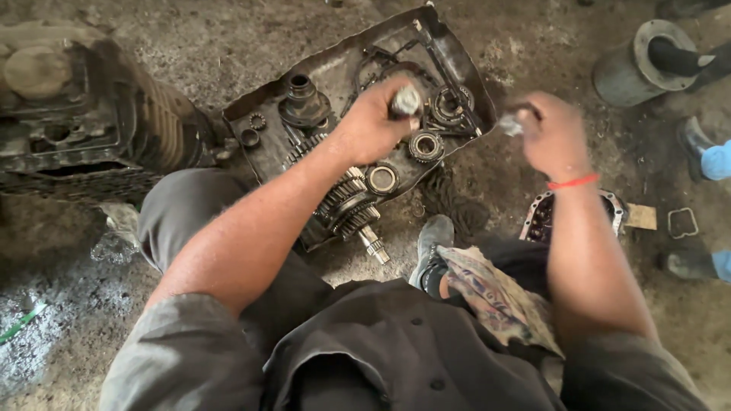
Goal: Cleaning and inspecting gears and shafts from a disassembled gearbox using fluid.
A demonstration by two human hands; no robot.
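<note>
My left hand [375,118] is closed around a small shiny metal part [407,100], held above a greasy metal tray [464,65] on the ground. My right hand [550,133], with a red band at the wrist, grips another small metal piece [510,125] just right of the tray. In the tray lie a geared shaft [346,205], ring bearings [426,146] [381,180], a round hub [303,103] and several small rings and gaskets. The shaft's tip pokes over the tray's near edge.
A dirty engine block [84,114] sits at left. A metal cylinder [636,65] stands at top right, near another person's shoes [704,148]. A cover plate [542,217] and a gasket [683,222] lie right. My shoe [434,247] and a patterned rag [495,297] are close.
</note>
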